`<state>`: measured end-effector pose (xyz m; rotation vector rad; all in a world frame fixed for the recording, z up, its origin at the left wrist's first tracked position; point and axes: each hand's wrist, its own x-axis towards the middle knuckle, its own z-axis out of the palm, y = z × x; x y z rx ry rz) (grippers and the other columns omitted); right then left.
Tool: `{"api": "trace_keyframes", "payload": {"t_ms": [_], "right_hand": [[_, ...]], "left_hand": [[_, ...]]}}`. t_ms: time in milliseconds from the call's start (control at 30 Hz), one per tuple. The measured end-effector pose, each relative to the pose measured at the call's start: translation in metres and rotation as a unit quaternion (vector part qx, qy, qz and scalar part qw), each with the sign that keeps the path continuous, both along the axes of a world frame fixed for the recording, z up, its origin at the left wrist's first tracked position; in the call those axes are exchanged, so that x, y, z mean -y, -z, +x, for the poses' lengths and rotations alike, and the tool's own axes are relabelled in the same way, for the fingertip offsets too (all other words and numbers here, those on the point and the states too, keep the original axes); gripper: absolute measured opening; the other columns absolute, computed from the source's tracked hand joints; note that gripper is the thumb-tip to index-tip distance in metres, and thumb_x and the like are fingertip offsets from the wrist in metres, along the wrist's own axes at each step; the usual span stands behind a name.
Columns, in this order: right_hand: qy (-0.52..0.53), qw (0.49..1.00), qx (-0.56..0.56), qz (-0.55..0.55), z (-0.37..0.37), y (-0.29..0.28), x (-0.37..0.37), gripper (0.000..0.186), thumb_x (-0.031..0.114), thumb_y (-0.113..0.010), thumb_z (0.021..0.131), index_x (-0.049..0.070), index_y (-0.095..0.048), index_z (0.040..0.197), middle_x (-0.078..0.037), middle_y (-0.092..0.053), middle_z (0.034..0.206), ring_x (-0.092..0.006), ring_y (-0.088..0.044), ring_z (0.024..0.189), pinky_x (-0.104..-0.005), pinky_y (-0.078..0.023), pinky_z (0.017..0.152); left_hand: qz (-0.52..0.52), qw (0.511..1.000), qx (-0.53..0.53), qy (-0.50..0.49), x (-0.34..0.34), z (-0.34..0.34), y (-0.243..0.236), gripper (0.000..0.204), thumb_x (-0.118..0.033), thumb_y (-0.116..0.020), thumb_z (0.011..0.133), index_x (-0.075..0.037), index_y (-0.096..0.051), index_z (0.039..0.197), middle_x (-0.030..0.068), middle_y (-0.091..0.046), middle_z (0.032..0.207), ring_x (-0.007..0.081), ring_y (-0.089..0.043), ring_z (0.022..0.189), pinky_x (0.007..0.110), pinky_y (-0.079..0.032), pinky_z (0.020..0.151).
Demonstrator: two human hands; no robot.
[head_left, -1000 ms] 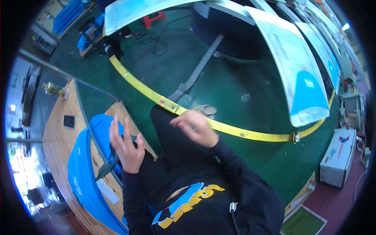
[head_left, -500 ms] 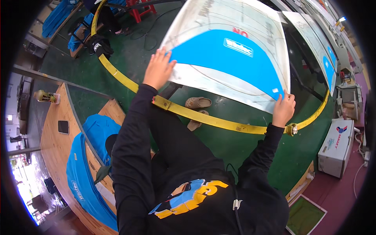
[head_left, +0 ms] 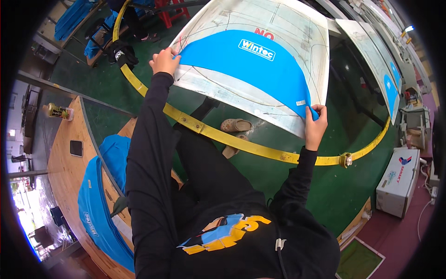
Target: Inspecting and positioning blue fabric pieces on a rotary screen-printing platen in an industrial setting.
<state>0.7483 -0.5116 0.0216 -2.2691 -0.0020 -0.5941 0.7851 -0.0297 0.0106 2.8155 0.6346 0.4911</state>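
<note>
A curved blue fabric piece (head_left: 246, 69) with a white printed label lies on a large off-white platen (head_left: 213, 87) marked with pencil lines and red lettering. My left hand (head_left: 163, 63) pinches the fabric's left tip near the platen's left edge. My right hand (head_left: 315, 124) holds its right end at the lower right, where a small bit of fabric bends up between thumb and fingers. Just below the platen runs a curved yellow rail (head_left: 232, 142).
Clogs (head_left: 236, 124) rest under the rail. Other platens (head_left: 367, 60) stand at right, above a white box (head_left: 398, 181). At left, a wooden table (head_left: 65, 153) holds blue fabric (head_left: 90, 200), a phone (head_left: 76, 148) and a bottle (head_left: 58, 111). Another person's legs (head_left: 137, 25) show behind.
The platen with the blue piece has come in before me and shifted slightly left. My hands rose from near my lap onto it and now grip the fabric's two ends.
</note>
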Motion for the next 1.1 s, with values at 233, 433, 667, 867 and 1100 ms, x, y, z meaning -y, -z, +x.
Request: {"api": "trace_keyframes", "payload": {"t_ms": [233, 433, 667, 867, 1100], "right_hand": [[-0.138, 0.946, 0.004, 0.293, 0.001, -0.022, -0.061, 0.022, 0.011, -0.074, 0.083, 0.005, -0.053, 0.083, 0.001, -0.053, 0.080, -0.0063, -0.049, 0.075, -0.0216, -0.040, 0.068], [-0.315, 0.891, 0.057, 0.322, -0.005, -0.065, -0.152, 0.024, 0.003, -0.068, 0.086, 0.007, -0.044, 0.084, 0.003, -0.045, 0.080, -0.0057, -0.043, 0.073, -0.0213, -0.038, 0.064], [-0.447, 0.764, -0.035, 0.464, -0.070, -0.114, -0.192, 0.024, 0.002, -0.064, 0.088, 0.009, -0.041, 0.084, 0.002, -0.048, 0.081, -0.0043, -0.046, 0.069, -0.0187, -0.037, 0.059], [-0.621, 0.679, -0.046, 0.389, -0.122, -0.134, -0.226, 0.032, 0.013, -0.075, 0.080, 0.008, -0.045, 0.089, 0.002, -0.044, 0.082, -0.0085, -0.042, 0.075, -0.0230, -0.036, 0.067], [-0.638, 0.410, -0.280, 0.588, -0.173, -0.112, -0.238, 0.033, 0.024, -0.065, 0.087, 0.013, -0.034, 0.086, 0.001, -0.043, 0.069, -0.0102, -0.042, 0.066, -0.0263, -0.039, 0.062]], "left_hand": [[-0.224, 0.968, 0.063, 0.094, 0.002, -0.008, -0.001, 0.027, -0.032, -0.060, 0.084, -0.005, -0.062, 0.086, 0.0100, -0.063, 0.080, 0.0256, -0.061, 0.075, 0.038, -0.046, 0.070], [-0.478, 0.805, 0.198, 0.291, 0.137, -0.067, -0.071, 0.027, -0.023, -0.049, 0.095, 0.003, -0.058, 0.096, 0.0031, -0.054, 0.073, 0.0099, -0.050, 0.069, 0.028, -0.043, 0.062], [-0.596, 0.689, 0.274, 0.309, 0.177, -0.156, -0.125, 0.031, -0.022, -0.046, 0.096, 0.005, -0.057, 0.104, 0.0013, -0.058, 0.086, 0.0054, -0.049, 0.079, 0.021, -0.042, 0.071], [-0.681, 0.660, 0.267, 0.169, 0.143, -0.294, -0.171, 0.028, -0.023, -0.051, 0.096, 0.003, -0.060, 0.101, -0.0013, -0.055, 0.085, 0.0048, -0.050, 0.077, 0.022, -0.042, 0.067], [-0.682, 0.541, 0.478, -0.117, 0.148, -0.495, -0.152, 0.036, -0.032, -0.053, 0.094, 0.001, -0.055, 0.108, 0.0055, -0.062, 0.085, 0.0132, -0.057, 0.069, 0.027, -0.045, 0.063]]}}
